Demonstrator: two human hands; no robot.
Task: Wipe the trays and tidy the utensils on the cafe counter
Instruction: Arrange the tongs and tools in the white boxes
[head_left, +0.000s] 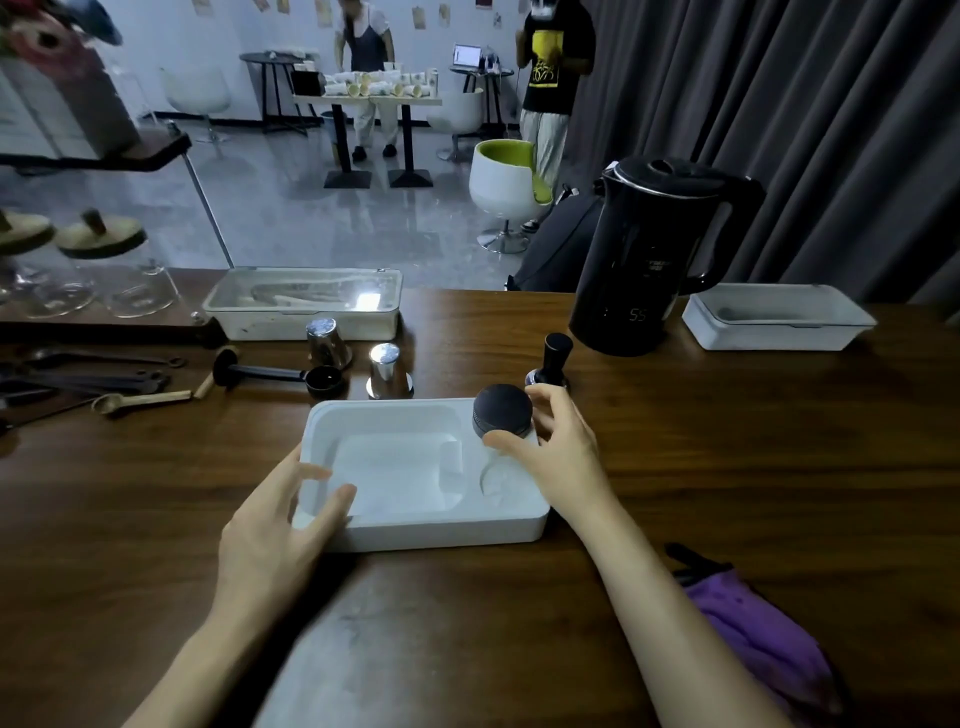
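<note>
White tray steadied by loose left fingers; right fingers grip black puck, tamper behind

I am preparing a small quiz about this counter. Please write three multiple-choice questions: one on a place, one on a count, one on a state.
1. Where is the black kettle?
A. far right of the white tray
B. inside the tray
C. left, by the spoons

2. How many metal cups stand behind the tray?
A. one
B. two
C. four

3. What does the right hand do?
A. rests flat
B. holds the black round lid
C. grips the kettle

Answers: A, it stands beyond the tray's right end; B, a second cup beside the first; B, fingers wrap the lid.
</note>
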